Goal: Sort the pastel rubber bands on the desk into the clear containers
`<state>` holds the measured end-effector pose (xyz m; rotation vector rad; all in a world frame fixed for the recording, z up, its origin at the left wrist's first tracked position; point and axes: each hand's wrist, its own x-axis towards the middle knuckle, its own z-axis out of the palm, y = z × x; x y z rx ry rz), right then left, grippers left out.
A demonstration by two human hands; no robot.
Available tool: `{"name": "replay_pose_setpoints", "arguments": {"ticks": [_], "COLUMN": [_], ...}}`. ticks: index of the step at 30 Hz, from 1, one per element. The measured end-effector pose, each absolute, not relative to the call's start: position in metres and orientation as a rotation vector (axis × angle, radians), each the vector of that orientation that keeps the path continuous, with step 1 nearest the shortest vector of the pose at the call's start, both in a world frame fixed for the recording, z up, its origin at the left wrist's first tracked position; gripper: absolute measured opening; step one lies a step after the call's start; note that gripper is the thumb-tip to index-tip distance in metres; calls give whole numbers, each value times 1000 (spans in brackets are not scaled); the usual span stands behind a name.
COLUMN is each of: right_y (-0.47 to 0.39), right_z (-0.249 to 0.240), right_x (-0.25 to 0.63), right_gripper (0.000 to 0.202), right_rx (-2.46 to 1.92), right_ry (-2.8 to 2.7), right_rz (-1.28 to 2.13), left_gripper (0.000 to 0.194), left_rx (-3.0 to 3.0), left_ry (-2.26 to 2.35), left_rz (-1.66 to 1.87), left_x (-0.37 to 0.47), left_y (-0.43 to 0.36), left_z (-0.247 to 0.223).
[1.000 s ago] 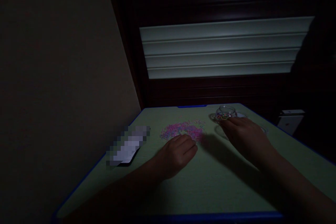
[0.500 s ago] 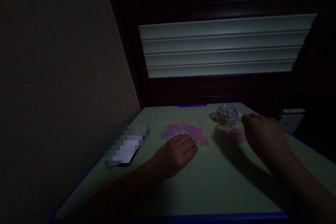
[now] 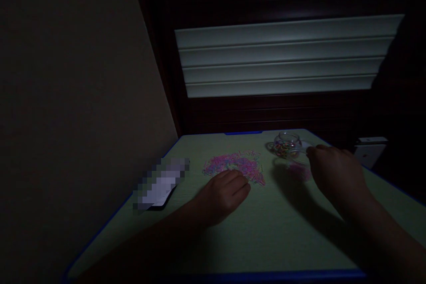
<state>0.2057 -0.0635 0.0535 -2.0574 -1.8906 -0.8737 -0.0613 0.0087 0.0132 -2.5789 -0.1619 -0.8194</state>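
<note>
- L hand [image 3: 224, 197]: fingers curled closed, by band pile [image 3: 236, 164], 12 o'clock.
- R hand [image 3: 337, 175]: fingers at clear dish [image 3: 297, 162], can't tell grip; jar [image 3: 287, 145] 10 o'clock.

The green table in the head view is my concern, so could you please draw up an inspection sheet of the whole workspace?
Surface: green table with blue edging, dimly lit.
Job's things: pile of small pink and purple pieces; glass jar holding multicoloured pieces; transparent item beside it, shape unclear, pink patch at it.
Clutter: pale flat item on the left, pixelated.
Hands: left hand at the pile's near edge, fingers curled, grip unclear; right hand at the transparent item, grip unclear.
Cables: nothing seen.
Surroundings: plain wall on the left, pale slatted panel behind, white objects beyond the right edge.
</note>
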Motion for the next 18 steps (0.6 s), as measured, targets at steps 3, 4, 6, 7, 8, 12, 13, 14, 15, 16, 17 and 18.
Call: {"name": "replay_pose_setpoints", "arguments": {"ticks": [3,4,6,7,8,12,13,14,15,16,17,18], "right_y": [-64,-64,-64,-63,-63,-58,-57,-56,-55,-54,-53,-53], "right_z": [58,59,61,60,60,52,50,48,47,46,46,46], "right_x": [199,196,192,190,188,180,178,176,174,173,171,170], "right_gripper": [19,18,18,19,20,22,21,22,22,22,22,22], "right_rx": [-2203,-2203,-2151,-2104,-2044,-1778,-1736,-1700,-1673,-1655,-1645,-1642], "right_ry": [-1841,-1844,-1863,-1881,-1902,-1986,-2012,-2055,-2090,-2126,-2155,-2176], "right_rz": [-922,-916,-887,-861,-821,-562,-494,-429,-391,-359,-337,-323], "left_gripper": [11,11,11,12,13,15,16,16,16,16,15,15], "left_rx": [-2572,-2567,-2562,-2565,-2574,-2642,-2654,-2662,-2668,-2675,-2683,-2689], "left_ry": [-162,-167,-180,-188,-196,-257,-284,-317,-353,-395,-446,-506], "left_rz": [-807,-810,-819,-821,-817,-784,-772,-756,-728,-686,-630,-566], "left_x": [-61,-61,-61,-61,-61,-62,-62,-62,-62,-63,-63,-63], "left_y": [9,10,10,10,11,14,14,15,16,16,17,17], "left_z": [13,14,14,15,15,15,15,16,16,16,17,17]}}
